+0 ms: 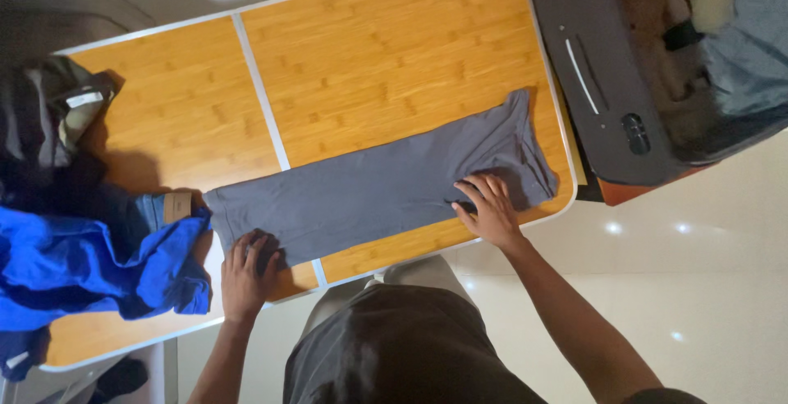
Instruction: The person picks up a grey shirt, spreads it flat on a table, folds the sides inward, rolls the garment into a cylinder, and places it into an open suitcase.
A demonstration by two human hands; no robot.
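My two bare hands rest flat on a folded grey garment [369,195], laid out as a long narrow strip on a folding table with a wood-grain top [394,51]. My left hand [246,273] lies on the strip's near edge close to one end, fingers spread and palm down, pressing rather than pinching. My right hand [488,207] lies palm down near the other end, fingers fanned out on the cloth, also pressing flat; neither hand has any fabric gathered between the fingers, as far as I can tell.

The garment's long axis runs straight from one hand to the other, so the cloth between my palms is the whole middle of the strip. Beyond my right hand the strip widens into a slightly flared, rumpled end [525,145], reaching toward the table's far corner. My right hand is the nearer one to that end.

Just outside my left hand, touching the end of the grey strip, sits a heap of clothes: a bright blue garment [90,268] on top, darker pieces [49,125] beyond it. Past my right hand, off the table's end, stands an open suitcase [648,67] with clothing inside.
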